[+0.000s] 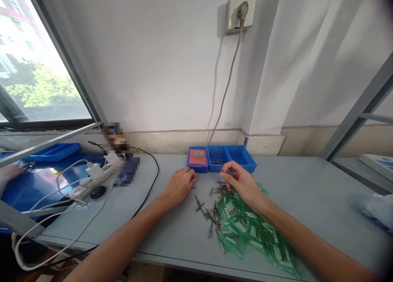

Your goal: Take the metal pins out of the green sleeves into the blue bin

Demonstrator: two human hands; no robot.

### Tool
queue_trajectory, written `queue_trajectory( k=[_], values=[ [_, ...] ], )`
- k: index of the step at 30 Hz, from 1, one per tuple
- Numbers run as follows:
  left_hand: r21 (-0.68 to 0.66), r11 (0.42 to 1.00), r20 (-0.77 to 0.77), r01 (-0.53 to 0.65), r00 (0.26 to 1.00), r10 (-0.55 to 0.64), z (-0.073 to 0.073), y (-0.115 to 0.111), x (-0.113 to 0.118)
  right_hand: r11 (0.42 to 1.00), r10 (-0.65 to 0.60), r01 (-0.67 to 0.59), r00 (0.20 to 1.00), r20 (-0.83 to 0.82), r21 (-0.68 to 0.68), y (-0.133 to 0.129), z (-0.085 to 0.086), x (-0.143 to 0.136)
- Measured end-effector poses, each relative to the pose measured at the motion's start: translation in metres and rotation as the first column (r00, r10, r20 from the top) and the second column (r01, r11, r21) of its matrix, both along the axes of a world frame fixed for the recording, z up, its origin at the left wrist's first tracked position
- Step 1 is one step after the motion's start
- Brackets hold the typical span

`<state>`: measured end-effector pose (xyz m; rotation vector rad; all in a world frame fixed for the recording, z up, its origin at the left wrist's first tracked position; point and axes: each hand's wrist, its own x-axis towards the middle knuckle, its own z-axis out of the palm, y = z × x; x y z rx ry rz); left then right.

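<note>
Grey bench [166,241]: R hand [242,184] pinches rivet-like part [221,169] (axis unclear) nearside of mid blue bin [215,167]; L hand [179,186] curled, contents can't tell.

Small workshop; grey workbench [172,239], blue parts trays [243,154], loose metal fasteners [199,205]

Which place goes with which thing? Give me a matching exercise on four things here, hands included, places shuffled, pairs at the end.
1. left hand
2. right hand
3. green bags
4. wall socket

A. in a pile on the table
B. fingertips by the blue bin with pink contents
C. high up, with a plug in it
D. fingertips by the middle blue bin of three

Pairs: 1-B, 2-D, 3-A, 4-C
</note>
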<state>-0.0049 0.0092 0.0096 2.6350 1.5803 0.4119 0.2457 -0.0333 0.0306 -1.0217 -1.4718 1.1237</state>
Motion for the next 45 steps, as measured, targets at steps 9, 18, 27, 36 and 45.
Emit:
queue_trajectory(
  k=[9, 18, 27, 36, 45],
  values=[
    [0.009, 1.000, 0.012, 0.002, 1.000, -0.002, -0.001, 0.000, 0.000, 1.000, 0.003, -0.002, 0.999, 0.050, -0.001, -0.006, 0.009, -0.002],
    [0.015, 1.000, 0.024, 0.017, 1.000, -0.017, -0.002, 0.001, -0.001, 0.997, 0.022, -0.030, 0.995, -0.098, -0.072, -0.003, 0.006, 0.000],
    [0.039, 0.999, 0.023, 0.018, 1.000, -0.019, -0.004, 0.001, -0.001, 0.991, 0.086, -0.100, 0.985, -0.152, -0.086, 0.002, -0.002, 0.003],
    [0.057, 0.998, 0.007, -0.006, 1.000, 0.005, -0.005, 0.000, 0.000, 0.999, -0.017, 0.015, 0.999, 0.049, 0.037, 0.004, -0.004, 0.002],
    [0.050, 0.999, 0.018, -0.008, 1.000, 0.007, -0.002, -0.002, 0.001, 0.973, -0.126, 0.071, 0.960, 0.250, 0.219, -0.008, 0.000, -0.002]
  ],
)
